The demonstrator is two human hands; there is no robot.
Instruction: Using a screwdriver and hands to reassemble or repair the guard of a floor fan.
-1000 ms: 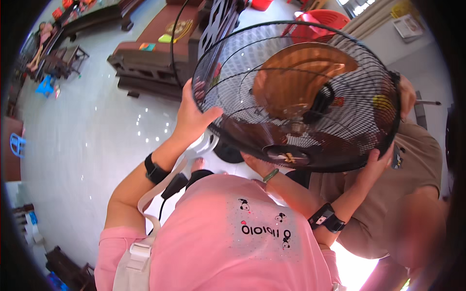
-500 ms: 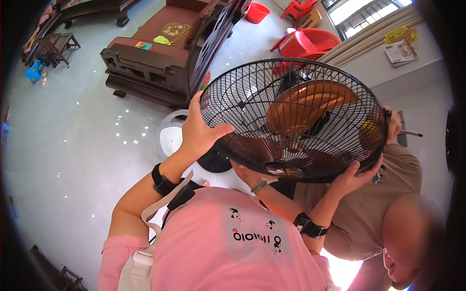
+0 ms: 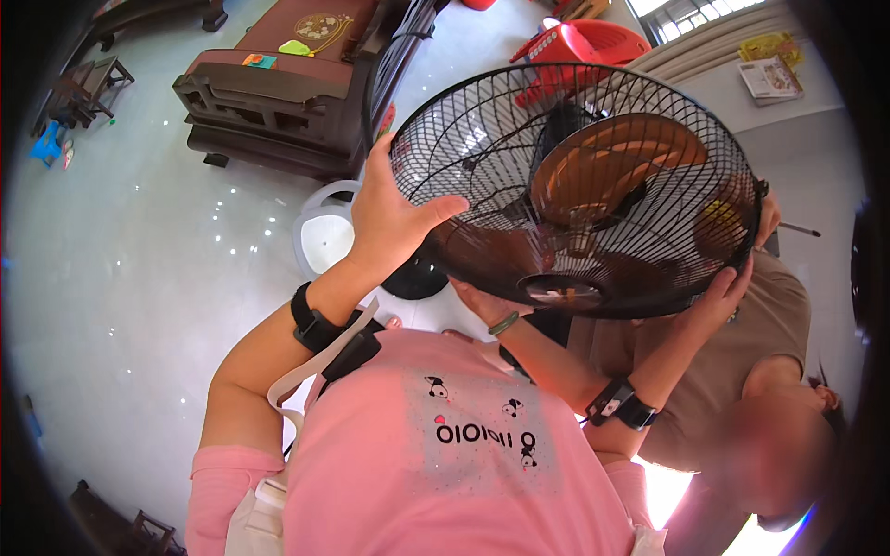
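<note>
"Head view: where is the fan (image 3: 603, 171)?"

"Raised above glossy floor (image 3: 176, 306); wooden sofa (image 3: 269, 107), red chairs (image 3: 589, 42) beyond."

"Grip state?"

"Left hand (image 3: 394, 221) and right hand (image 3: 714, 301) clamped on its rim."

Row of black printed characters (image 3: 485, 435) across the pink shirt (image 3: 371, 463).

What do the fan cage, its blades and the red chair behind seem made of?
The fan cage: probably black-coated metal, judging by its thin, evenly spaced wires. The blades: likely glossy, amber-brown plastic, with bright streaks. The red chair: apparently moulded plastic, smooth and uniformly coloured.
</note>
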